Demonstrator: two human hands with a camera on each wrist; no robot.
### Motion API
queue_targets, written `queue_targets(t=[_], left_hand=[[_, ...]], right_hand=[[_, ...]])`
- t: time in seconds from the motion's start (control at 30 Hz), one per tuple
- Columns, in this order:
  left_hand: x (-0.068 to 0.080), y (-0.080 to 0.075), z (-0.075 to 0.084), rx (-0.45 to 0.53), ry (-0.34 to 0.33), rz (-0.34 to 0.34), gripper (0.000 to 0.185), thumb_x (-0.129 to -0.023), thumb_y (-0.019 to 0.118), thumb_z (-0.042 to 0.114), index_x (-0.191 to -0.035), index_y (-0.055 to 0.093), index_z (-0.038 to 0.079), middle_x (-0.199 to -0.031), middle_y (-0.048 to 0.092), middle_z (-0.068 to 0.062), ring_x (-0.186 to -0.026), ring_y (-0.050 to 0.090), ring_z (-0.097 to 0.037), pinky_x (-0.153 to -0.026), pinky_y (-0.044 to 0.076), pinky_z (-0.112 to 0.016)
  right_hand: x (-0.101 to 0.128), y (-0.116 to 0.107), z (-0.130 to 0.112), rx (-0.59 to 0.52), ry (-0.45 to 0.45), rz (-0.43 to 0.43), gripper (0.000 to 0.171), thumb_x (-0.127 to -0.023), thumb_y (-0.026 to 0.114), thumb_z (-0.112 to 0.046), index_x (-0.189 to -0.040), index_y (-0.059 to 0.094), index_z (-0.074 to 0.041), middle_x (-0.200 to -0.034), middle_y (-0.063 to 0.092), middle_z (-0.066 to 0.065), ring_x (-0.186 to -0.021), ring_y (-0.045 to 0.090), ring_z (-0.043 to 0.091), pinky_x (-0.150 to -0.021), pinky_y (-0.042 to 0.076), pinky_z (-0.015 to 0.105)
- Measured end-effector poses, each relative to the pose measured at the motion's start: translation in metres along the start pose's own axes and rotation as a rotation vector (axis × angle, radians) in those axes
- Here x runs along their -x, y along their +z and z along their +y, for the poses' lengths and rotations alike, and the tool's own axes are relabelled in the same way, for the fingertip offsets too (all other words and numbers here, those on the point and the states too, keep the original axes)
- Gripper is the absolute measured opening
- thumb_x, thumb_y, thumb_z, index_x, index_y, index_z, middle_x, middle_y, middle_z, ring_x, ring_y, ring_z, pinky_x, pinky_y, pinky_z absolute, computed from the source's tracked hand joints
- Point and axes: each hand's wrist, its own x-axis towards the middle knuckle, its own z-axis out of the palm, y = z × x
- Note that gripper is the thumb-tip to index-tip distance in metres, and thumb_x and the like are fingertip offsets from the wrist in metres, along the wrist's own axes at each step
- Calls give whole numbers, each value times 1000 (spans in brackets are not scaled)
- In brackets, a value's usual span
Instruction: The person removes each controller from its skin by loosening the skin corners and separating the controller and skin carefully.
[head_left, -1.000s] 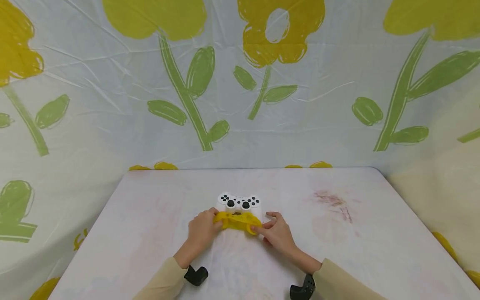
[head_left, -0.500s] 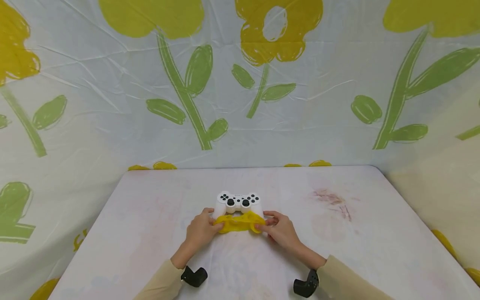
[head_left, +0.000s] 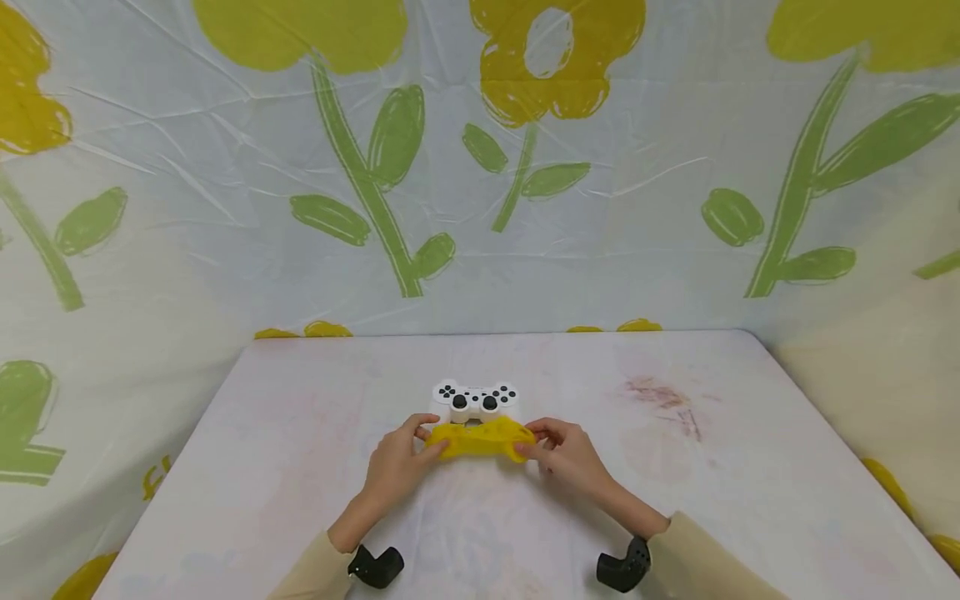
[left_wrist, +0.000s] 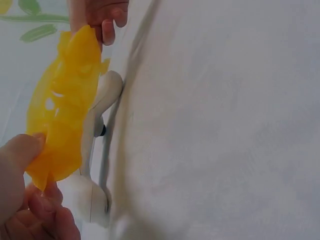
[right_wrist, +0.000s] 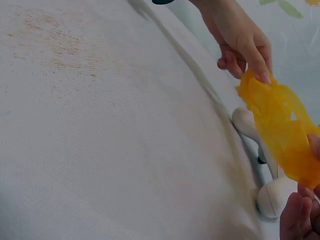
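A yellow, soft, see-through controller skin [head_left: 480,440] is stretched between my two hands. My left hand [head_left: 396,460] pinches its left end between thumb and fingers, and my right hand [head_left: 572,455] pinches the right end the same way. Just beyond it lies a white game controller [head_left: 476,392] with black thumbsticks and buttons facing up. In the head view the skin overlaps the controller's near side and hides most of its grips. Openings show in the skin [left_wrist: 65,107] in the left wrist view, where it hangs above the table beside the controller [left_wrist: 107,92].
A pale cloth covers the table [head_left: 300,467], with a reddish-brown stain [head_left: 663,396] right of the controller. Behind stands a white curtain [head_left: 645,250] printed with yellow flowers and green stems. Black devices [head_left: 377,567] are strapped at both wrists.
The skin has gone from bunched to more spread out and raised toward the viewer's side of the controller. Both hands have moved slightly apart, keeping their pinch on its ends.
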Motion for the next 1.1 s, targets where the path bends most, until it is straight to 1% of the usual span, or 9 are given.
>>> queue_targets(t=[0.1, 0.23, 0.37, 0.47, 0.6, 0.7, 0.8, 0.97, 1.1], left_hand=[[0, -2, -2, 57, 75, -56, 33, -87, 70, 32, -115, 67, 14, -96, 68, -4, -51, 35, -4, -47, 28, -18], [-3, -5, -2, 160, 148, -178, 34, -91, 65, 32, -116, 66, 10, -101, 67, -6, -60, 43, -3, -54, 37, -16], [-9, -7, -3, 309, 156, -321, 34, -95, 59, 28, -121, 63, 6, -101, 64, -9, -67, 50, -10, -59, 45, -18], [-16, -7, -5, 402, 169, -396, 32, -98, 54, 21, -123, 61, 3, -97, 62, -11, -70, 52, -18, -60, 46, -19], [-24, -7, -3, 466, 188, -438, 31, -101, 49, 18, -123, 61, -1, -90, 57, -7, -73, 52, -18, -63, 47, -19], [-27, -7, 0, 509, 159, -450, 33, -101, 48, 19, -122, 60, -4, -82, 51, -1, -67, 48, -11, -62, 46, -19], [-30, -5, 2, 554, 113, -453, 36, -102, 47, 21, -120, 59, -7, -78, 48, 1, -63, 45, -8, -61, 46, -18], [-32, -4, 5, 627, 68, -471, 45, -102, 45, 30, -118, 58, -9, -85, 53, 2, -71, 49, -11, -65, 47, -18], [-34, -5, 7, 729, 81, -537, 55, -102, 41, 40, -121, 51, -10, -95, 55, 2, -82, 52, -13, -73, 49, -19]], right_hand=[[0, -7, 1, -32, -42, -42, 32, -85, 73, -20, -110, 66, -1, -89, 67, 7, -60, 51, 16, -50, 46, 22], [-1, -11, 5, -74, -51, -85, 31, -91, 65, -19, -112, 64, 2, -94, 67, 9, -68, 55, 18, -54, 51, 25], [-2, -15, 6, -148, -47, -147, 34, -95, 58, -22, -115, 63, 5, -97, 67, 10, -78, 57, 15, -64, 54, 25], [-3, -18, 4, -246, -23, -205, 37, -97, 54, -24, -116, 60, 7, -100, 66, 6, -86, 58, 15, -77, 54, 24], [-6, -24, 2, -384, 11, -279, 28, -99, 50, -25, -110, 63, -3, -99, 63, -5, -93, 56, 12, -88, 48, 21], [-7, -27, 3, -486, -3, -340, 24, -101, 44, -24, -102, 67, -16, -98, 62, -10, -94, 55, 9, -92, 45, 18], [-8, -29, 4, -580, -43, -414, 32, -104, 37, -23, -99, 69, -24, -97, 64, -13, -94, 55, 5, -93, 43, 16], [-7, -29, 2, -670, -103, -498, 40, -106, 31, -30, -98, 69, -26, -100, 63, -15, -98, 54, 2, -95, 42, 13], [-7, -29, -5, -704, -147, -544, 42, -106, 28, -35, -98, 68, -25, -103, 61, -13, -100, 52, 3, -97, 40, 15]])
